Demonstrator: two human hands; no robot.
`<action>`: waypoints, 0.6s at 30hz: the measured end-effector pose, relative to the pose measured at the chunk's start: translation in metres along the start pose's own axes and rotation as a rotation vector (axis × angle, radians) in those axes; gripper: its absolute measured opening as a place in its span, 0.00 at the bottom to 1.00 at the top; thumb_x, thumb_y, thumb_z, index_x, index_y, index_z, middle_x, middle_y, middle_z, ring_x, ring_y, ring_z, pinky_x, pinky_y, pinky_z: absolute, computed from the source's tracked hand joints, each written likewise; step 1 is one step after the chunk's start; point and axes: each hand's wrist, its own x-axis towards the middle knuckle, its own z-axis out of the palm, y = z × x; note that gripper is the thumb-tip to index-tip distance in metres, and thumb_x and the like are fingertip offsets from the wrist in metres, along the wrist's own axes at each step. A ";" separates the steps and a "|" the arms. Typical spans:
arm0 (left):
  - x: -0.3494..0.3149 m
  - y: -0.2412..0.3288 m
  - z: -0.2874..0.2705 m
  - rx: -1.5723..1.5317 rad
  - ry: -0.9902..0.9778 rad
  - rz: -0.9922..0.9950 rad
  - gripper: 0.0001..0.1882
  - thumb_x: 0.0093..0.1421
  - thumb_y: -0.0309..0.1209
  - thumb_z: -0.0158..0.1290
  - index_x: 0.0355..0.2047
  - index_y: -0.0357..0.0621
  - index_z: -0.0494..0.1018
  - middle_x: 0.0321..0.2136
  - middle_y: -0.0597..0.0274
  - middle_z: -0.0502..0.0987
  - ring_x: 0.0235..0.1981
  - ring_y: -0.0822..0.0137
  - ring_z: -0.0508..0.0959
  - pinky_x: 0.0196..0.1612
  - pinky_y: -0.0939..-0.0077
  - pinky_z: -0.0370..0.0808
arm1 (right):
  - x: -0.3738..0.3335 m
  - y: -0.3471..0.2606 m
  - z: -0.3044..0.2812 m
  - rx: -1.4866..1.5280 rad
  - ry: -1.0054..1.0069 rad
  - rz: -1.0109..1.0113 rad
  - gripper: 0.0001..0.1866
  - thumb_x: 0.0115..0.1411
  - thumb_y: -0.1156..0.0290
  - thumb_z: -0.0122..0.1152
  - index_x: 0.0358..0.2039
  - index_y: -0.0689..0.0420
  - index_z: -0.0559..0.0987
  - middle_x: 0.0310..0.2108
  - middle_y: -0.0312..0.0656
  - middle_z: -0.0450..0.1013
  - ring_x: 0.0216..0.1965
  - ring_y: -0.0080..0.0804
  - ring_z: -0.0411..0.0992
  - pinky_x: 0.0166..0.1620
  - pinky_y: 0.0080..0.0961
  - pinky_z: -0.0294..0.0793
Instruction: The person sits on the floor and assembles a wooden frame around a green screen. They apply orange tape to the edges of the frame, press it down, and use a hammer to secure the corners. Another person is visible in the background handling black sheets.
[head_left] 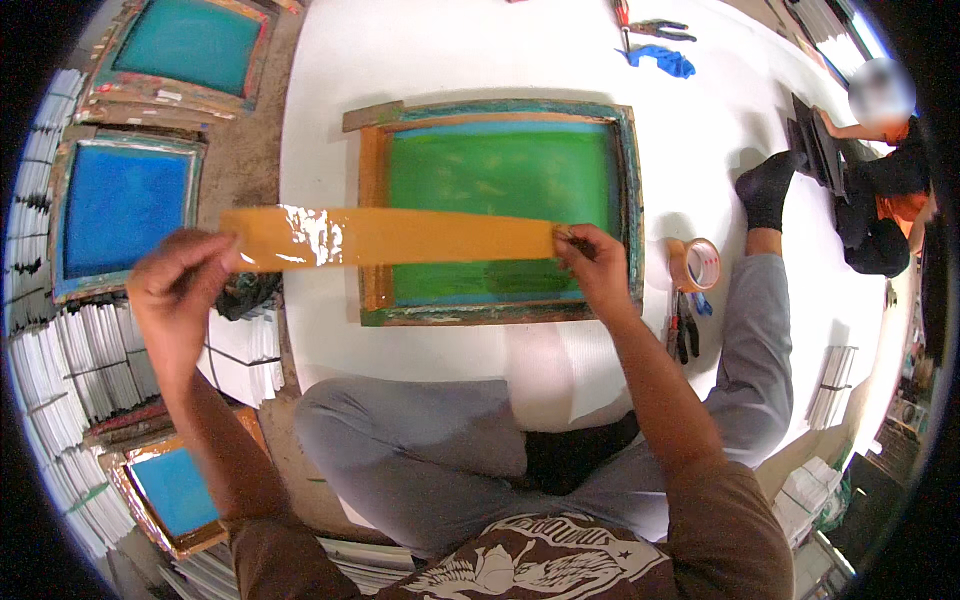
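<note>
A strip of shiny brown packing tape stretches level between my hands, above a wooden-framed printing screen. My left hand pinches its left end, out past the table edge. At the other end, my right hand pinches the tape over the right part of the screen. The screen's mesh is green with blue edges, and the worn wooden frame lies flat on the white table. Tape covers the frame's left bar. The strip hides part of the mesh. A tape roll stands right of the frame.
Pliers lie below the roll; more pliers and a blue cloth are at the far side. My outstretched leg rests on the white table. Blue screens and paper stacks stand left. Another person is at right.
</note>
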 end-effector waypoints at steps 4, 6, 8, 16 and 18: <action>0.037 0.034 -0.025 0.073 0.023 -0.036 0.08 0.58 0.19 0.65 0.38 0.35 0.84 0.34 0.61 0.83 0.35 0.74 0.80 0.41 0.80 0.76 | 0.021 0.001 0.054 -0.004 0.163 -0.112 0.10 0.63 0.74 0.68 0.46 0.59 0.83 0.37 0.37 0.81 0.32 0.23 0.76 0.32 0.21 0.75; 0.051 0.043 -0.033 0.051 -0.011 -0.023 0.07 0.59 0.20 0.65 0.39 0.34 0.83 0.35 0.61 0.83 0.36 0.75 0.80 0.42 0.80 0.76 | 0.021 0.001 0.069 -0.222 0.204 -0.200 0.11 0.62 0.73 0.68 0.46 0.57 0.83 0.37 0.39 0.81 0.33 0.27 0.77 0.32 0.24 0.76; 0.062 0.051 -0.041 0.063 -0.059 0.031 0.07 0.60 0.20 0.64 0.39 0.33 0.83 0.35 0.61 0.83 0.37 0.74 0.80 0.43 0.80 0.77 | 0.014 -0.003 0.082 -0.522 0.120 -0.284 0.13 0.61 0.71 0.69 0.47 0.53 0.84 0.38 0.41 0.81 0.34 0.32 0.79 0.34 0.30 0.78; 0.087 0.074 -0.044 0.081 -0.166 0.126 0.06 0.60 0.20 0.63 0.38 0.32 0.83 0.34 0.60 0.83 0.37 0.73 0.82 0.46 0.79 0.78 | 0.038 -0.022 0.139 -1.021 -0.979 -0.530 0.13 0.58 0.65 0.66 0.45 0.44 0.85 0.41 0.41 0.82 0.44 0.46 0.80 0.42 0.49 0.80; 0.087 0.072 -0.042 0.091 -0.158 0.121 0.06 0.60 0.20 0.63 0.38 0.32 0.83 0.34 0.60 0.83 0.37 0.73 0.82 0.46 0.79 0.79 | 0.041 -0.019 0.149 -1.044 -1.027 -0.589 0.12 0.58 0.65 0.64 0.43 0.43 0.85 0.39 0.42 0.82 0.44 0.47 0.80 0.41 0.49 0.80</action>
